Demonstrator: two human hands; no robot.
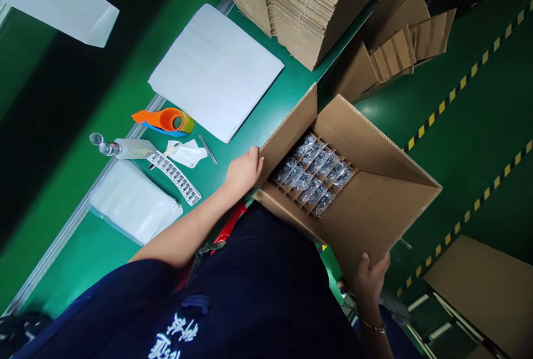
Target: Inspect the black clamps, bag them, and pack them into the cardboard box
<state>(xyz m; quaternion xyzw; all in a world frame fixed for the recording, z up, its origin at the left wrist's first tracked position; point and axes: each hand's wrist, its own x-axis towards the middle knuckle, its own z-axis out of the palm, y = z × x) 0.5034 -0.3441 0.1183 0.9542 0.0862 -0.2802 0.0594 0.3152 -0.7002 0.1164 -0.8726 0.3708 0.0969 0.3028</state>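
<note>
An open cardboard box (375, 209) with its flaps raised stands in front of my body. Inside it, a cardboard divider grid holds several dark items in clear plastic bags (316, 167). My left hand (245, 170) grips the edge of the flap on the left, its fingers curled over the rim. On the near right side, my right hand (370, 276) pinches the edge of another flap, thumb on the inner face. What the bagged items are cannot be made out.
The green table (225, 181) bears a stack of white sheets (216, 70), an orange tape dispenser (160, 120), a bottle (131, 148), a label strip (177, 176), tweezers (207, 150) and plastic bags (133, 198). Flattened cardboard (300, 9) is piled behind; cut boxes (387, 54) lie at right.
</note>
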